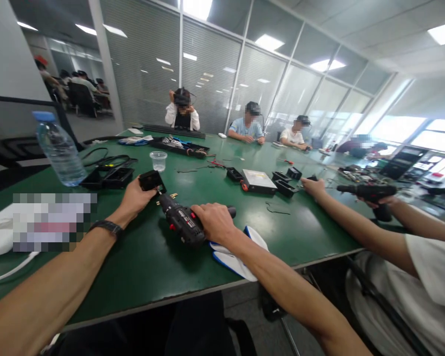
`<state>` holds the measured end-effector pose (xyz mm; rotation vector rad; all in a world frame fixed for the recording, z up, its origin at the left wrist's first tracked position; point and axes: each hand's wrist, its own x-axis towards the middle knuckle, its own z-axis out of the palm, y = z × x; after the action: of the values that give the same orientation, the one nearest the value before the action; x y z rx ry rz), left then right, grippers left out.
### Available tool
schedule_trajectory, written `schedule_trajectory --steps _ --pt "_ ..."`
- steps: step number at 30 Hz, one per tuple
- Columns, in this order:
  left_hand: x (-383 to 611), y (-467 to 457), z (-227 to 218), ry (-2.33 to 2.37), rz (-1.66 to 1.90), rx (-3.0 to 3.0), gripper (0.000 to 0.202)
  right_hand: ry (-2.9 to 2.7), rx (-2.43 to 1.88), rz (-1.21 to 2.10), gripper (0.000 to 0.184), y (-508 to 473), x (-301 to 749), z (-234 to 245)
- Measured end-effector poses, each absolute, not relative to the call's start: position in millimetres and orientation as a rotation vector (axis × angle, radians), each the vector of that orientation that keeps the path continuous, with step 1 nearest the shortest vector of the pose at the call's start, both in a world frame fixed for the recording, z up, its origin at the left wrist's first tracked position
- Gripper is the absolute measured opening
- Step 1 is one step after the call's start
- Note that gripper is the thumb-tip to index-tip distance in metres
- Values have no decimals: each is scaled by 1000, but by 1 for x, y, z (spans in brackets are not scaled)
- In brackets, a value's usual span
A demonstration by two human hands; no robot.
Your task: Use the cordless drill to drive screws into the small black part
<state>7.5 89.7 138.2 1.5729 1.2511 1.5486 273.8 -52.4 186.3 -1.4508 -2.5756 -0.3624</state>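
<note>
**Drill bit meets black housing, contact point hard to make out**

The right hand (pixel 217 221) is wrapped around the handle of a black cordless drill (pixel 183 222), its trigger hidden by the fingers. The left hand (pixel 135 198) grasps an open black plastic housing (pixel 150 181) just above the green table (pixel 133 277), near its left-hand part; the thumb shows, but the other fingertips are largely out of sight. The drill's chuck points at the housing, and whether the bit touches a screw cannot be told. Small brass-coloured pieces (pixel 173 196) beside the chuck are partly covered by it. The right forearm hides part of the white-and-blue gloves (pixel 232 261), so their number is unclear. Pixelation masks a flat object at the left edge; a white cable (pixel 20 269) there runs out of frame.

Two drills are in view: this one, and another (pixel 373 192) held by a co-worker at right, whose body is cut off. There is one water bottle (pixel 61 151), one clear plastic cup (pixel 158 161) and one metal-cased drive (pixel 259 182). Three people sit clearly visible across the table; figures farther right are too blurred to count.
</note>
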Motion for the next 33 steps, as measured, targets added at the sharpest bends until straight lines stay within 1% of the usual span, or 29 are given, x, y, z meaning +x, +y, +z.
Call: schedule_trajectory --steps 6,17,21,27,33 --pt "9 81 143 1291 1494 1600 59 -2576 -1415 -364 32 -53 275 184" --pt "12 78 148 1357 1476 1583 57 -2588 -1404 -396 31 -51 275 183" --pt "11 78 149 1384 1480 1608 55 -2597 -1422 -388 34 -51 275 184" --pt "17 71 157 1451 1483 1577 48 -2593 -1403 -409 31 -51 275 184" --pt "17 69 158 1497 1457 1630 46 -2592 -1397 -402 32 -51 275 184"
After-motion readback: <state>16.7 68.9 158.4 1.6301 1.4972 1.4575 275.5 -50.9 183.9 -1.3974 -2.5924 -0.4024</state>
